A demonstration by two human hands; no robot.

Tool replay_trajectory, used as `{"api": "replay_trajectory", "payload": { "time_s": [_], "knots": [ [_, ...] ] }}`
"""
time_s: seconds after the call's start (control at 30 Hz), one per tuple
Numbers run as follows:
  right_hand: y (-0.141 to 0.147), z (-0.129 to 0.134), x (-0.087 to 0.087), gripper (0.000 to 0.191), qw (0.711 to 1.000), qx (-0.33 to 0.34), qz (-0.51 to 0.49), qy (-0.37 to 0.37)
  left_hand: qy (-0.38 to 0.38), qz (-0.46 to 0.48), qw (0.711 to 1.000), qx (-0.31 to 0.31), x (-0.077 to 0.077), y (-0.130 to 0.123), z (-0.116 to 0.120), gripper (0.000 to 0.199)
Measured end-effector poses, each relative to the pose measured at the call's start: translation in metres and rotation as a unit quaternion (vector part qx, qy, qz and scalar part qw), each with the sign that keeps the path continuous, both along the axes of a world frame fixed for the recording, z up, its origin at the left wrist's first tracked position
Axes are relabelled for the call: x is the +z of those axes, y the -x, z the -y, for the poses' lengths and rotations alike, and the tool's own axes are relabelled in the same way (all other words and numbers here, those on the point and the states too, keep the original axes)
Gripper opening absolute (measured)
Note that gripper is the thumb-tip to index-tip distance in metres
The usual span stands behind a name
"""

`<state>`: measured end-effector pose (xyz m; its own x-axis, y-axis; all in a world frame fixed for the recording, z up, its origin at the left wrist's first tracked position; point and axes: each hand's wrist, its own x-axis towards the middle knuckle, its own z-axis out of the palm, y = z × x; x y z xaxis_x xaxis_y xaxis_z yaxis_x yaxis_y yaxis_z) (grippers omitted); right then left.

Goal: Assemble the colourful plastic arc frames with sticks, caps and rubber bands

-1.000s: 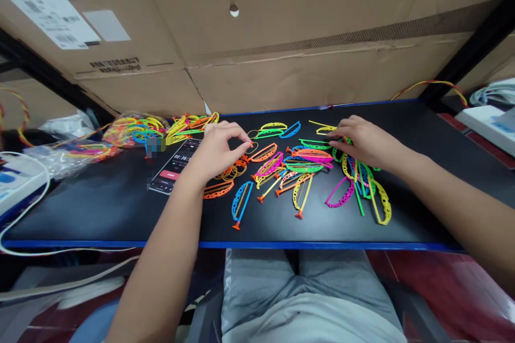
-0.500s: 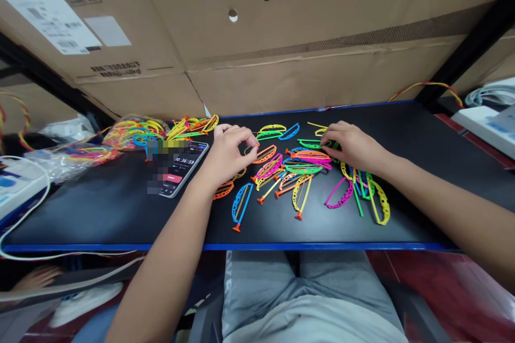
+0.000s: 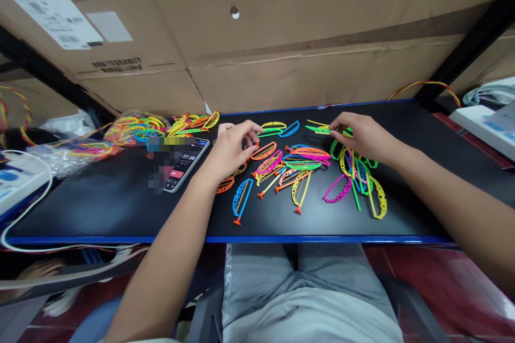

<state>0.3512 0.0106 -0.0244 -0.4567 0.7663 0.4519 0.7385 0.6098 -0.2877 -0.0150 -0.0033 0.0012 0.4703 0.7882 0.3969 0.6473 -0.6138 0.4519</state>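
My right hand [image 3: 354, 131] pinches a green toy bow [image 3: 315, 129] at its right end, a little above the table. Thin yellow sticks show beside that bow. My left hand [image 3: 236, 147] is curled with thumb and fingers close together; a small orange bit shows at the fingertips, too small to name. Near it lies an orange toy bow [image 3: 264, 150]. Between my hands is a loose pile of toy bows and arrows with orange suction tips, a pink bow [image 3: 270, 162] among them. Under my right hand, a yellow bow [image 3: 380, 201] and a magenta bow [image 3: 340, 191] lie in a tangled heap.
A phone [image 3: 189, 163] running a timer lies left of my left hand. Behind it are clear bags [image 3: 94, 153] of bows and a loose bundle [image 3: 191, 124]. A large cardboard box [image 3: 257, 80] stands along the back of the black table [image 3: 100, 203]. White cables hang at the left.
My right hand has risen and moved slightly right, lifting the green bow off the table. My left hand stays almost in place, its fingers shifting slightly.
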Motion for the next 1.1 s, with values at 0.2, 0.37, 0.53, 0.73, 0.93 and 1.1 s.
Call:
{"api": "replay_trajectory", "payload": {
  "time_s": [0.2,0.37,0.53,0.73,0.93,1.1],
  "knots": [
    [0.004,0.001,0.0,0.016,0.999,-0.028,-0.034,0.013,-0.023,-0.028,0.999,-0.007,0.0,0.002,-0.002,0.008],
    [0.009,0.006,0.007,0.02,0.992,-0.059,-0.109,0.021,0.003,0.047,0.998,-0.039,0.001,-0.002,-0.002,0.008],
    [0.033,0.027,0.019,0.027,0.957,-0.006,-0.27,0.103,0.131,0.274,0.949,-0.088,-0.001,-0.019,0.006,0.014],
    [0.066,0.052,0.019,0.033,0.929,0.035,-0.334,0.155,0.247,0.367,0.883,-0.157,-0.002,-0.037,0.018,0.023],
    [0.068,0.053,0.013,0.04,0.916,0.03,-0.355,0.183,0.255,0.381,0.877,-0.145,-0.002,-0.038,0.019,0.02],
    [0.067,0.054,0.017,0.043,0.904,0.039,-0.375,0.203,0.257,0.387,0.876,-0.132,-0.003,-0.037,0.018,0.022]
  ]
}}
